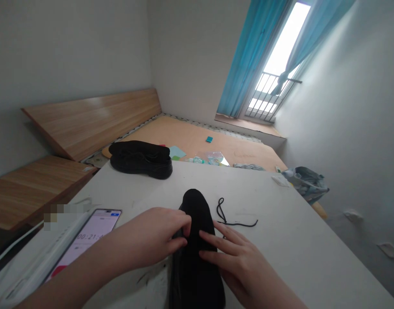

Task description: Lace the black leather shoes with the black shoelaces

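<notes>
Left hand [148,236] and right hand [242,270] close together on a black shoe [197,253] mid-table: left gripping its left edge, right spread on top. Black lace [227,216] just right — open white tabletop [280,244] beyond, second shoe [140,159] by the far edge.

On my feed, the left hand [148,238] curls against the side of a black shoe [195,219] on the white worktop [280,249], right hand [238,262] spread flat across it. A black lace [229,216] lies just right; a second shoe [140,159] sits far left.

Bright window [282,56] glare, soft shadows, curved wide-angle edges
</notes>
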`<action>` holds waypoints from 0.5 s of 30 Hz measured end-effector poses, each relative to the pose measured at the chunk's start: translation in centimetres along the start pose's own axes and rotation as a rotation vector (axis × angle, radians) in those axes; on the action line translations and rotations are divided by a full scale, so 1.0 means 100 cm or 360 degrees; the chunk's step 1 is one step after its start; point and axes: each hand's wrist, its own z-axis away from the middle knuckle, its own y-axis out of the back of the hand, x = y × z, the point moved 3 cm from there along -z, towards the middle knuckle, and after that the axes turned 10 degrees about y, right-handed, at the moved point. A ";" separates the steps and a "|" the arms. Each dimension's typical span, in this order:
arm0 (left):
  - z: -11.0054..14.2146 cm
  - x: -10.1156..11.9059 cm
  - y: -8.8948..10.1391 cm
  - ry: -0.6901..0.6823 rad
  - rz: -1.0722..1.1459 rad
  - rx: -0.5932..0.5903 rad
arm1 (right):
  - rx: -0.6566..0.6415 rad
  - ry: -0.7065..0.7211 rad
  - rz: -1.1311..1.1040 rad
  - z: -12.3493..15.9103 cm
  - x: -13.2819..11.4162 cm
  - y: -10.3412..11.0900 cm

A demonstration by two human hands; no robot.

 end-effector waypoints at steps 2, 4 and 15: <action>0.000 0.000 -0.001 -0.0019 -0.0021 -0.0002 | -0.0050 -0.0072 0.0008 -0.002 0.003 -0.007; 0.000 0.001 -0.002 -0.0047 -0.0027 -0.0008 | -0.0053 -0.0115 -0.0059 -0.002 0.006 -0.012; -0.005 0.004 -0.009 -0.0094 -0.0022 -0.0022 | -0.0010 -0.1028 0.0138 0.043 0.085 -0.043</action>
